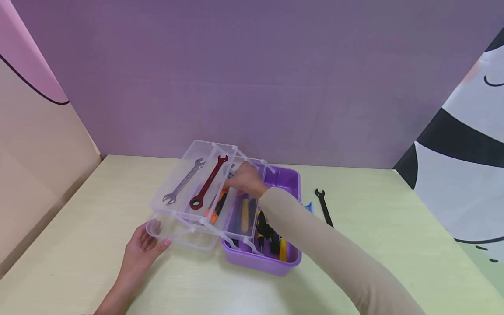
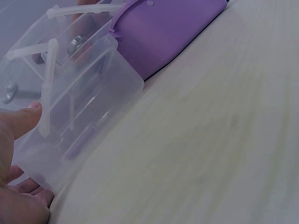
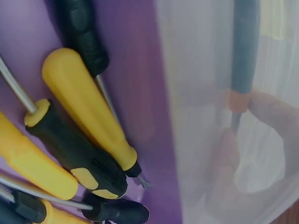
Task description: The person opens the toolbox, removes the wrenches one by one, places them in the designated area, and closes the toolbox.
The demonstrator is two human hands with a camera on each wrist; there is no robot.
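Note:
A purple toolbox (image 1: pixel 256 263) stands on the table with its clear folding trays (image 1: pixel 197 241) swung out to the left. My left hand (image 1: pixel 142 245) grips the outer end of the lower clear tray, thumb above and fingers beneath. My right hand (image 1: pixel 249 180) reaches into a clear tray, where thumb and finger pinch a black-and-orange screwdriver (image 3: pixel 244 56), seen through cloudy plastic in the right wrist view. An open-end silver wrench (image 1: pixel 184 180) and a red wrench (image 1: pixel 210 183) lie in the upper tray. Close to my right fingers is a metal wrench head (image 1: pixel 232 173).
Yellow-and-black screwdrivers (image 3: pixel 88 107) lie in the purple box bottom. A black wrench (image 1: pixel 324 208) rests on the table (image 1: pixel 374 227) right of the box, near a blue object (image 1: pixel 309 207) partly hidden by my sleeve. A purple wall (image 1: pixel 252 87) stands behind.

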